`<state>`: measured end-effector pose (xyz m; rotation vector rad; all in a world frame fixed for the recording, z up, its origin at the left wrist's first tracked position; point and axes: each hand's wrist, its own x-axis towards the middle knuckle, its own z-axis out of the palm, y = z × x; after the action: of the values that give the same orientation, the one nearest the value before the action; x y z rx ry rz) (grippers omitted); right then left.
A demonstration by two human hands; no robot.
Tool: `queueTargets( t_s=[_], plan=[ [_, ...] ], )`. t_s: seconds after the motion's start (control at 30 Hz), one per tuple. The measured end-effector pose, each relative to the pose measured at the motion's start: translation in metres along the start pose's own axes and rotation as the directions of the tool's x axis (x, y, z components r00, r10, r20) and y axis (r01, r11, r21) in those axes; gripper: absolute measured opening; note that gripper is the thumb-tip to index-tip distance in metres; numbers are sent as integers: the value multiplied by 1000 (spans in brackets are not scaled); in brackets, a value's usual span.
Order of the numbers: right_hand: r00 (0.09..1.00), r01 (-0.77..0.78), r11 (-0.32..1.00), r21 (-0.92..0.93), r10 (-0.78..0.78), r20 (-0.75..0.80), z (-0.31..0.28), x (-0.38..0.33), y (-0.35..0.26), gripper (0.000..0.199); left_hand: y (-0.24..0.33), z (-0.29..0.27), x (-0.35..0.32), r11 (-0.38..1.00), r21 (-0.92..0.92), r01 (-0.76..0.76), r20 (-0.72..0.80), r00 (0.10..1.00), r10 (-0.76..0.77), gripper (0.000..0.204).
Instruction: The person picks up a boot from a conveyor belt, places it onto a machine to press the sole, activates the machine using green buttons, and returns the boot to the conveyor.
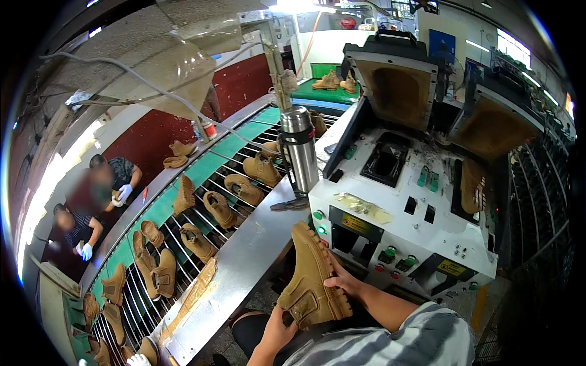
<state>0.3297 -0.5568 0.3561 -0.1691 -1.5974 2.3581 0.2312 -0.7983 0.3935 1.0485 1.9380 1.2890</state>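
Observation:
A tan ankle boot [308,277] with a thick lugged sole is held between my hands, toe pointing up and sole turned to the right. My left hand [279,329] grips it at the ankle opening, thumb on the upper. Around the sole's edge near its middle, my right hand [345,277] is closed, with the thumb on the side of the boot. Just beyond the boot stands a white pressing machine [390,213] with two raised lids. In its right bay sits a tan boot or sole [472,186]; the left bay [387,160] shows a dark hollow.
On my left, a conveyor of metal rods [201,201] carries several tan boots and shoes. Its metal ledge [244,268] bears a steel thermos [298,149] and pliers [289,205]. Two people [101,189] wearing gloves work across it. Another gloved hand [139,360] shows at the lower edge.

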Motion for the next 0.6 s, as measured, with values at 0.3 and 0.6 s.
queueTargets(
  t_s=[0.3, 0.6],
  plan=[
    [998, -64, 969, 237, 67, -5, -15, -6, -21, 98, -7, 8, 31, 968, -248, 25, 203, 979, 27, 72],
    [998, -29, 851, 525, 55, -34, -30, -10, -44, 85, 13, 22, 74, 973, -146, -176, 345, 913, 217, 80]
  ],
)
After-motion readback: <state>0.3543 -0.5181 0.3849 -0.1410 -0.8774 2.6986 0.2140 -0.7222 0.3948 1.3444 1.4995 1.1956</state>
